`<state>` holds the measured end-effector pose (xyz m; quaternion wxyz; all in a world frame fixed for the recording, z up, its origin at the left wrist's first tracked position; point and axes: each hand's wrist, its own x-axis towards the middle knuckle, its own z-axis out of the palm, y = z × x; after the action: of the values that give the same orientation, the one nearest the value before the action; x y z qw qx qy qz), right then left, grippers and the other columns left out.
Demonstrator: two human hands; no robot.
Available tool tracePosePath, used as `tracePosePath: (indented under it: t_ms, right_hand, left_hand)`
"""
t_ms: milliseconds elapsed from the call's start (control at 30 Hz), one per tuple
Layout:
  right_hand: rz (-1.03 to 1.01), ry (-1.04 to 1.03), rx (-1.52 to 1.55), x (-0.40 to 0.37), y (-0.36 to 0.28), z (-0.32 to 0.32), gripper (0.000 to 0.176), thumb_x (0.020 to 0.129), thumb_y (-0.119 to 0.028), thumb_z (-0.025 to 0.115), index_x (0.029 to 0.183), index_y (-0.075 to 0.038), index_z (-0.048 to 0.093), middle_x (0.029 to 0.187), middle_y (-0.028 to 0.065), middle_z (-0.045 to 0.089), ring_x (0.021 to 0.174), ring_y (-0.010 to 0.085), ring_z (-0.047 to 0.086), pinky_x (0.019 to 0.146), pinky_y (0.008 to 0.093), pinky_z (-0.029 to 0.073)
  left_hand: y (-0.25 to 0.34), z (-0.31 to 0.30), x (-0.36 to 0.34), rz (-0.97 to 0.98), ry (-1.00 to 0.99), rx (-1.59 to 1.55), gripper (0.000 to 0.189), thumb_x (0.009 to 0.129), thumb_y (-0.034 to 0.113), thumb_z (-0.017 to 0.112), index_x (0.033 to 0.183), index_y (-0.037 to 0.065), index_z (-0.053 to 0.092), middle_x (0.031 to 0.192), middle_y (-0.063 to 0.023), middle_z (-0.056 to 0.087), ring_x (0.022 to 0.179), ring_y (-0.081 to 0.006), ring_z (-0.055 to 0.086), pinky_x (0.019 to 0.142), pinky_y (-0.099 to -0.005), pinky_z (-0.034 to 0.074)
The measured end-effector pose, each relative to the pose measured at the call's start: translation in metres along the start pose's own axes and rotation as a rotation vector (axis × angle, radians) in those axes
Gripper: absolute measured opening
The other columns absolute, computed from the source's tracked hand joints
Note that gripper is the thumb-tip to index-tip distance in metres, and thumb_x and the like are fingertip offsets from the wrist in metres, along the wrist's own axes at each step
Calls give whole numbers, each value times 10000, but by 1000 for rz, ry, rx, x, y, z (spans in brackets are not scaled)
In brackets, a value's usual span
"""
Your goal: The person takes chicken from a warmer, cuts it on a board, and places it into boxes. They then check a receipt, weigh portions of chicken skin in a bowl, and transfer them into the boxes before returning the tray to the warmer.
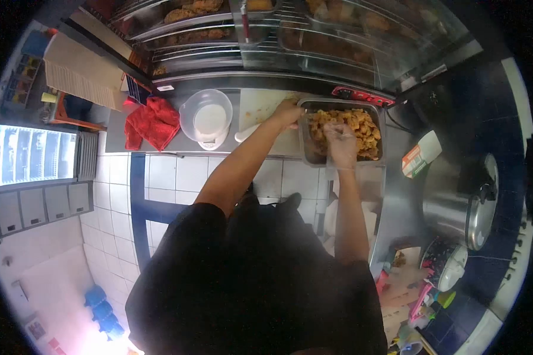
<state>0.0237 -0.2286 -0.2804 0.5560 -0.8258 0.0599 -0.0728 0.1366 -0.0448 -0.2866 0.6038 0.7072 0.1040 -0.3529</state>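
A metal tray (305, 139) full of golden-brown fried pieces (364, 127) sits at the counter's front edge. My left hand (288, 113) is at the tray's left rim, its fingers closed around the rim. My right hand (341, 142), in a clear glove, is down among the pieces with its fingers drawn together; what it holds, if anything, is hidden. Left of the tray lies a pale cutting board (257, 105) with crumbs. A clear bowl (188, 115) rests on a white scale (213, 142) farther left.
A red cloth (152, 123) lies on the counter's left part. Behind the counter stands a glass display case (266, 59) with food trays. To the right are a carton (421, 154), a large steel pot (456, 204) and a patterned pot (447, 263).
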Motion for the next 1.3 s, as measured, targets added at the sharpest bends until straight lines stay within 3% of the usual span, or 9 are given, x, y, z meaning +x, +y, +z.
tracePosePath:
  t_ms: [100, 333, 400, 467, 667, 767, 833, 1067, 1300]
  right_hand:
    - [-16, 235, 222, 3, -2, 10, 185, 861, 63, 645, 944, -4, 494, 972, 123, 682, 908, 196, 689, 774, 305, 552]
    - [60, -104, 159, 7, -96, 104, 123, 881, 26, 576, 964, -38, 511, 895, 61, 629, 736, 158, 638, 652, 307, 546]
    - [-241, -137, -162, 8, -97, 154, 119, 889, 3, 585, 981, -35, 520, 872, 48, 617, 733, 159, 638, 630, 311, 544]
    - [28, -288, 128, 1, -131, 184, 187, 864, 16, 612, 1012, -33, 508, 861, 63, 611, 753, 172, 652, 615, 308, 547]
    - [331, -509, 733, -3, -161, 221, 313, 862, -8, 697, 1050, -78, 457, 876, 90, 606, 748, 207, 680, 584, 299, 568]
    - [296, -583, 811, 2, -148, 231, 323, 875, -45, 720, 1048, -91, 451, 909, 97, 614, 738, 210, 682, 591, 298, 571]
    - [314, -577, 759, 1, -156, 237, 337, 868, -42, 729, 1048, -92, 448, 919, 100, 617, 752, 202, 680, 596, 302, 575]
    - [251, -216, 661, -5, -182, 260, 377, 808, -21, 780, 1087, -45, 528, 1028, 115, 614, 957, 189, 632, 662, 296, 579]
    - [40, -413, 493, 3, -164, 266, 526, 772, -12, 798, 1243, -66, 571, 1050, 96, 626, 956, 166, 622, 782, 286, 548]
  left_hand:
    - [-12, 0, 10, 117, 42, -163, 479, 828, 193, 679, 1275, 51, 581, 1145, -162, 645, 877, -267, 667, 691, -381, 594]
    - [-100, -31, -69, 643, 426, -303, 291, 926, 156, 623, 1179, 12, 601, 984, -81, 656, 794, -162, 655, 645, -280, 524]
    - [-141, -55, -117, 534, 346, -320, 262, 948, 148, 599, 1168, 6, 602, 983, -89, 656, 790, -170, 659, 655, -283, 523]
    - [-132, -80, -180, 244, 353, -427, 194, 947, 155, 633, 1079, 14, 628, 987, -89, 664, 817, -143, 649, 700, -287, 524]
    - [-117, -163, -228, 415, 807, -342, 260, 958, 189, 644, 1106, -25, 628, 966, -91, 681, 819, -121, 628, 691, -266, 505]
    - [-91, -200, -220, 555, 794, -321, 271, 956, 201, 655, 1111, -20, 634, 903, -60, 673, 814, -103, 610, 703, -251, 484]
    - [-81, -218, -212, 505, 418, -228, 389, 944, 290, 647, 1184, -16, 637, 944, -49, 662, 830, -119, 594, 727, -278, 478]
    - [-88, -231, -180, 470, 351, -320, 324, 900, 184, 655, 1147, -23, 630, 965, -65, 681, 847, -124, 613, 730, -269, 477]
    - [-81, -231, -174, 492, 386, -425, 327, 837, 125, 693, 1108, -41, 612, 959, -93, 691, 863, -169, 657, 765, -277, 502]
